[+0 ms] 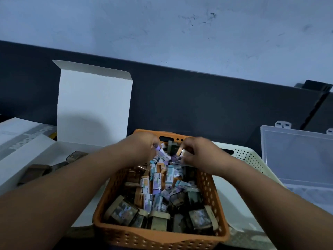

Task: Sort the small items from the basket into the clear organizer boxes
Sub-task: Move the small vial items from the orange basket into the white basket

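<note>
An orange perforated basket (115, 192) sits in front of me, filled with several small white-and-purple packets (156, 183) and dark squarish items (124, 210). Both hands reach into its far end. My left hand (144, 147) is closed on a white packet with a purple cap (163, 153). My right hand (196, 152) pinches a small orange-and-white packet (180, 152). A clear organizer box (297, 159) with its lid raised stands at the right.
A white cardboard box (27, 159) with its lid standing up lies at the left, holding a few dark items (59, 166). A cream perforated basket (248, 157) sits behind the orange one. A dark panel and pale wall close the back.
</note>
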### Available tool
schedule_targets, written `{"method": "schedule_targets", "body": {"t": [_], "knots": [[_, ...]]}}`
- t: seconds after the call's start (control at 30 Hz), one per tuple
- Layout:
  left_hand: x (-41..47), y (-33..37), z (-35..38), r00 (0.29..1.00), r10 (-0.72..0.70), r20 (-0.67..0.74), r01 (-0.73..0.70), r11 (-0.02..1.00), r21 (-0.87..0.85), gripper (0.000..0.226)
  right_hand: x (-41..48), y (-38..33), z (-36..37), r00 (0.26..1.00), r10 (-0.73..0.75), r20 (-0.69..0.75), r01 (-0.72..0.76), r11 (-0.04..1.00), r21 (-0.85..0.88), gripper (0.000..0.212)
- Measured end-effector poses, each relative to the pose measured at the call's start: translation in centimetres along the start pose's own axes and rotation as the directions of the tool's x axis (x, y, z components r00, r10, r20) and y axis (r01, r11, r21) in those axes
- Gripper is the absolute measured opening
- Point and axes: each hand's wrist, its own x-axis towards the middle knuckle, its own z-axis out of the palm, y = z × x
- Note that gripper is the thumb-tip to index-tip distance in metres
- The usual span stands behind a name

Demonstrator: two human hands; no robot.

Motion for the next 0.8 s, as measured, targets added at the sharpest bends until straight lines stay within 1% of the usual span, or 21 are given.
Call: {"method": "schedule_targets", "body": {"t": [0.03, 0.1, 0.17, 0.27, 0.37, 0.5, 0.53, 0.6, 0.67, 0.73, 0.8], "knots": [[0.0, 0.3, -0.4, 1.000, 0.001, -0.014, -0.002, 0.999, -0.032, 0.027, -0.5, 0.5, -0.7, 0.999, 0.017, -0.029, -0.016, 0.999, 0.047, 0.003], [0.3, 1.7, -0.7, 0.999, 0.021, -0.034, -0.023, 0.997, -0.077, 0.012, -1.8, 1.9, -2.1, 0.996, 0.061, -0.071, -0.054, 0.994, 0.098, 0.004], [0.8, 3.8, -0.4, 0.997, 0.064, -0.032, -0.067, 0.992, -0.110, 0.012, -3.3, 3.6, -3.2, 0.987, 0.099, -0.127, -0.089, 0.993, 0.081, 0.006], [1.7, 7.1, 0.9, 0.989, 0.147, 0.002, -0.145, 0.976, -0.165, 0.014, -5.3, 6.0, -3.8, 0.970, 0.166, -0.179, -0.170, 0.985, -0.004, 0.008], [2.8, 9.9, 3.0, 0.976, 0.215, 0.027, -0.210, 0.970, -0.126, 0.013, -7.2, 7.9, -4.0, 0.959, 0.234, -0.163, -0.244, 0.969, -0.048, 0.013], [3.7, 11.2, 6.1, 0.976, 0.180, 0.120, -0.173, 0.983, -0.066, 0.013, -8.8, 9.5, -4.1, 0.954, 0.273, -0.122, -0.287, 0.950, -0.125, 0.010], [3.8, 11.1, 6.5, 0.976, 0.169, 0.137, -0.163, 0.985, -0.055, 0.017, -9.1, 9.7, -4.0, 0.952, 0.291, -0.097, -0.303, 0.942, -0.145, 0.012], [3.3, 10.8, 6.3, 0.974, 0.169, 0.149, -0.170, 0.985, -0.005, 0.035, -9.3, 10.1, -3.6, 0.941, 0.335, -0.046, -0.338, 0.922, -0.191, 0.029], [2.4, 10.3, 5.2, 0.977, 0.181, 0.114, -0.185, 0.982, 0.028, 0.044, -9.0, 10.0, -3.3, 0.947, 0.320, -0.038, -0.320, 0.923, -0.213, 0.038], [1.4, 9.2, 3.8, 0.982, 0.182, 0.053, -0.184, 0.982, 0.037, 0.045, -8.1, 8.9, -2.9, 0.969, 0.235, -0.076, -0.246, 0.946, -0.212, 0.038], [0.4, 7.4, 2.6, 0.990, 0.141, 0.003, -0.141, 0.989, 0.052, 0.049, -7.1, 6.9, -2.7, 0.982, 0.142, -0.122, -0.164, 0.968, -0.191, 0.036]]}}
